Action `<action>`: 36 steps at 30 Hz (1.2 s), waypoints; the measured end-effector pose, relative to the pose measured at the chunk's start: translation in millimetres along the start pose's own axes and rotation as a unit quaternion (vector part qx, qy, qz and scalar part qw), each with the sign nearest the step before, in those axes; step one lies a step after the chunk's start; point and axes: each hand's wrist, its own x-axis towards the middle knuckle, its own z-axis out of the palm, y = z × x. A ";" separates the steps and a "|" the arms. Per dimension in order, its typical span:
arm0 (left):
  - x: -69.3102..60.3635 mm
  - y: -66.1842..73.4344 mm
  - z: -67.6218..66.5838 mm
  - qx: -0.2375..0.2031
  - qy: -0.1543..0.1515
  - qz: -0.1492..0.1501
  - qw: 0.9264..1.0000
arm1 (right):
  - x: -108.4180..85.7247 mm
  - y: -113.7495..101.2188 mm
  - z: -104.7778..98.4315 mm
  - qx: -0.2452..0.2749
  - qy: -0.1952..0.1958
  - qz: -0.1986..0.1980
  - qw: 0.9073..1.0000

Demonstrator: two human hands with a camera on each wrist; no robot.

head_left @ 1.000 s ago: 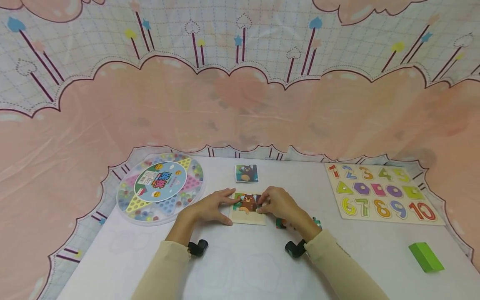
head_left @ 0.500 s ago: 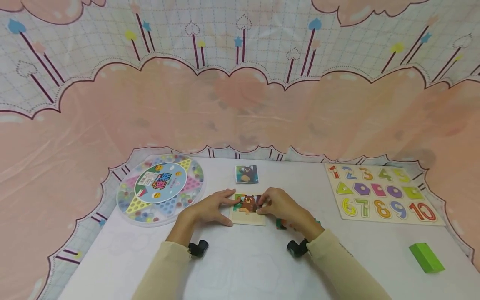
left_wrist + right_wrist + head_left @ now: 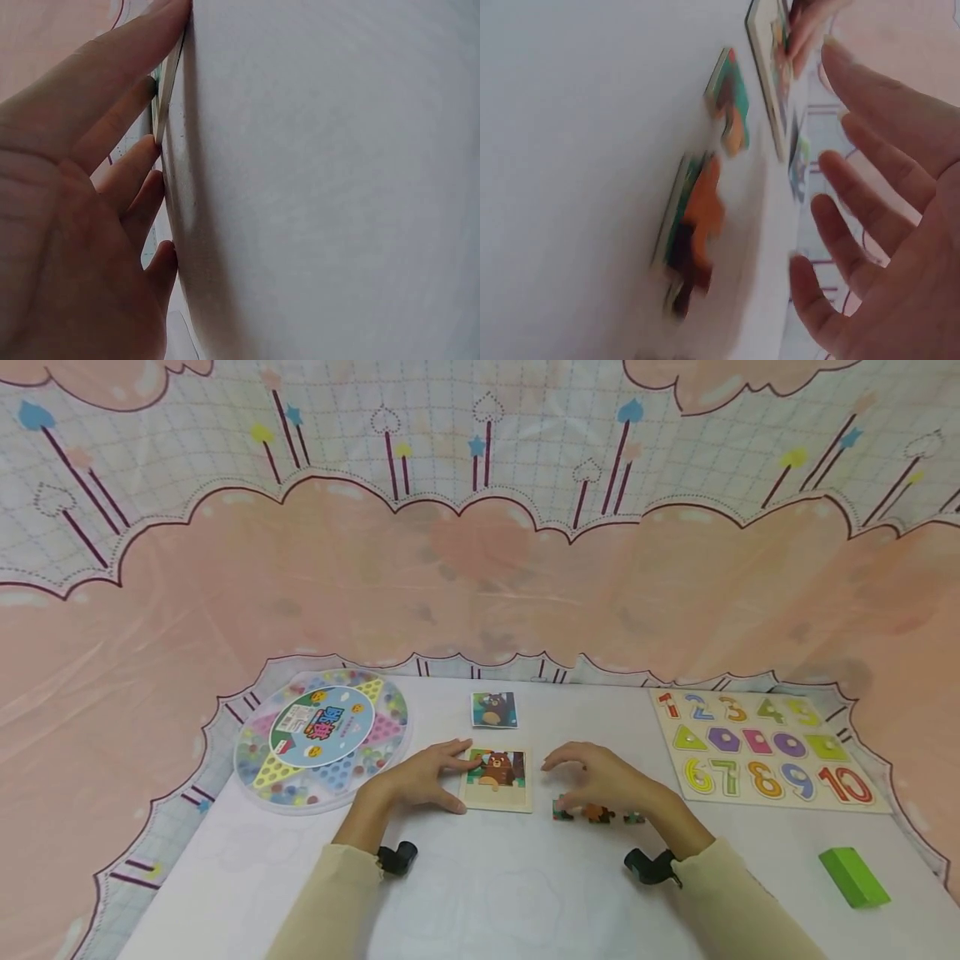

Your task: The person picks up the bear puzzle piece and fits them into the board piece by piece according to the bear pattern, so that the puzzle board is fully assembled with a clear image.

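A small wooden jigsaw board [image 3: 498,800] with a bear picture lies mid-table, its upper part filled and a bare wooden strip along its lower part. My left hand [image 3: 420,777] rests at its left side, index finger reaching over the picture and thumb at the lower left corner. Over loose puzzle pieces to the right of the board, my right hand [image 3: 611,777] hovers with spread fingers and nothing between them. Those pieces are an orange-brown one [image 3: 694,225], a green and brown one [image 3: 731,101] and a partly hidden green one [image 3: 634,817].
Behind the board lies a bear picture card [image 3: 494,709]. A round Chinese checkers set [image 3: 322,739] with marbles sits at left. On the right are a wooden number and shape board [image 3: 765,747] and a green block [image 3: 853,877].
My right hand has left the board's right edge and moved right, its fingers opened, uncovering a dark piece in the picture and the loose pieces. The left hand has stayed in place.
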 end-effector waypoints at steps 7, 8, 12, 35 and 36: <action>0.2 0.3 1.5 0.001 0.001 0.007 1.000 | -19.9 13.5 -4.4 0.003 -0.004 0.018 1.000; 0.3 0.4 1.6 -0.002 0.001 0.005 1.000 | -21.8 14.9 -4.6 0.005 -0.006 0.018 1.000; 0.2 -0.3 1.5 -0.001 0.002 0.003 1.000 | -26.5 20.5 -2.5 0.018 -0.010 0.007 1.000; -1.3 2.0 0.7 -0.004 0.002 0.000 1.000 | -19.4 21.1 12.6 -0.034 -0.007 -0.025 0.999; -1.4 1.9 0.7 -0.005 0.002 -0.001 1.000 | -19.2 21.1 12.9 -0.034 -0.008 -0.025 0.999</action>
